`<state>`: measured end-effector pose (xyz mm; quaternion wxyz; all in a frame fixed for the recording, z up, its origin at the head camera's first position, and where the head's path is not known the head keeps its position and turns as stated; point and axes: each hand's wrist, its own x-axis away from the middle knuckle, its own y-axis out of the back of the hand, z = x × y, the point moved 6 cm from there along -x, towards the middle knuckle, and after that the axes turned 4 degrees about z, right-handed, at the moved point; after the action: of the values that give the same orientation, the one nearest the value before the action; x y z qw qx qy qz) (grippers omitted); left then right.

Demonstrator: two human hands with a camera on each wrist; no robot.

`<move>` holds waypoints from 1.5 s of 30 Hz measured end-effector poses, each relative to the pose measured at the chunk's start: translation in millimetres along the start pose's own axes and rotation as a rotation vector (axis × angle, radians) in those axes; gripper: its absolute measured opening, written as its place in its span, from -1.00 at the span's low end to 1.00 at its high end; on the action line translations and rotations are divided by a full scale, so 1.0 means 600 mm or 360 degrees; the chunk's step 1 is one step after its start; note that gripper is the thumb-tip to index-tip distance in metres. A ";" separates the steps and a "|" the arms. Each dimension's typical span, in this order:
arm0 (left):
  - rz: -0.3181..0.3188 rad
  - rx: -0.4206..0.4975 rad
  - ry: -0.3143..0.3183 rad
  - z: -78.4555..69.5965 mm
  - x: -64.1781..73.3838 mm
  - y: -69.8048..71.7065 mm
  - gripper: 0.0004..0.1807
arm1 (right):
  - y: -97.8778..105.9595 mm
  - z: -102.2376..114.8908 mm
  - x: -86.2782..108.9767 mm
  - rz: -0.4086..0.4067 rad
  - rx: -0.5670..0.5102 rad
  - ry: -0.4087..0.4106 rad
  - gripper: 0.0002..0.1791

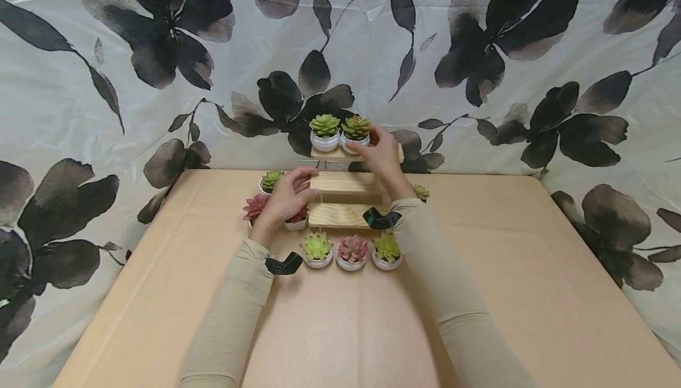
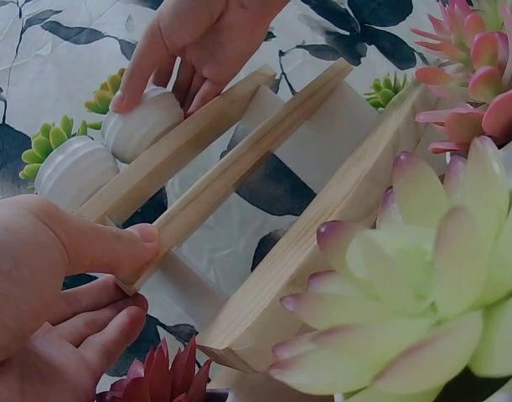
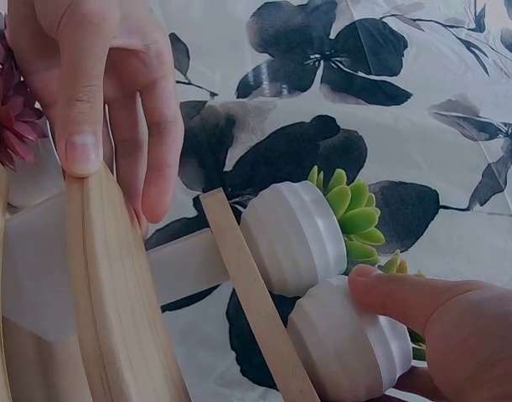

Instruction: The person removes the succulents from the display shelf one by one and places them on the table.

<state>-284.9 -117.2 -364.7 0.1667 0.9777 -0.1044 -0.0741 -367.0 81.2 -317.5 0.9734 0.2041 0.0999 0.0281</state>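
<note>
A tiered wooden stand with pale plank steps sits toward the table's far edge. My left hand grips the left end of its middle step, thumb on top and fingers beneath. On the top step, my right hand holds a potted green succulent by its white pot, with the thumb on the pot's side. Close on its left stands another potted green succulent. The two lower steps carry no pots. Some right fingers are hidden behind the pot.
In front of the stand are a light-green succulent, a pink succulent and a yellow-green succulent. More potted succulents, including a pink one, surround the left hand. Another green succulent shows past the right wrist. Floral cloth hangs behind.
</note>
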 end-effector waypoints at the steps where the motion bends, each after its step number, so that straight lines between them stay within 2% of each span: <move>1: 0.0002 0.0000 0.0002 0.000 0.000 -0.001 -0.49 | 0.001 0.000 0.001 -0.0003 0.0003 -0.0001 -0.32; 14: 0.0010 -0.0014 0.0016 -0.006 0.001 0.001 -0.50 | 0.017 -0.002 0.011 -0.0031 -0.0020 -0.0005 -0.30; 17: 0.0009 -0.0013 0.0018 0.003 -0.004 0.002 -0.50 | 0.023 -0.002 0.015 -0.0038 -0.0025 0.0011 -0.30; 23: 0.0000 0.0025 0.0005 0.044 -0.028 0.004 -0.49 | 0.034 0.001 0.024 -0.0059 -0.0040 0.0065 -0.32; 26: -0.0010 0.0037 -0.0005 0.052 -0.032 0.003 -0.51 | 0.038 0.000 0.030 -0.0057 -0.0061 0.0067 -0.32; 38: -0.0044 0.0001 0.0012 0.053 -0.030 0.004 -0.53 | 0.057 -0.006 0.055 -0.0102 -0.0130 0.0083 -0.33; 44: -0.0025 0.0033 0.0022 0.050 -0.029 0.003 -0.53 | 0.065 -0.011 0.069 -0.0127 -0.0127 0.0086 -0.33; 45: -0.0015 0.0038 0.0029 0.043 -0.026 0.002 -0.52 | 0.067 -0.011 0.073 -0.0131 -0.0125 0.0083 -0.33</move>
<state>-304.9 -122.7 -386.7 0.1556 0.9807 -0.0991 -0.0648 -325.9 124.9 -315.1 0.9781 0.1608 0.1323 -0.0027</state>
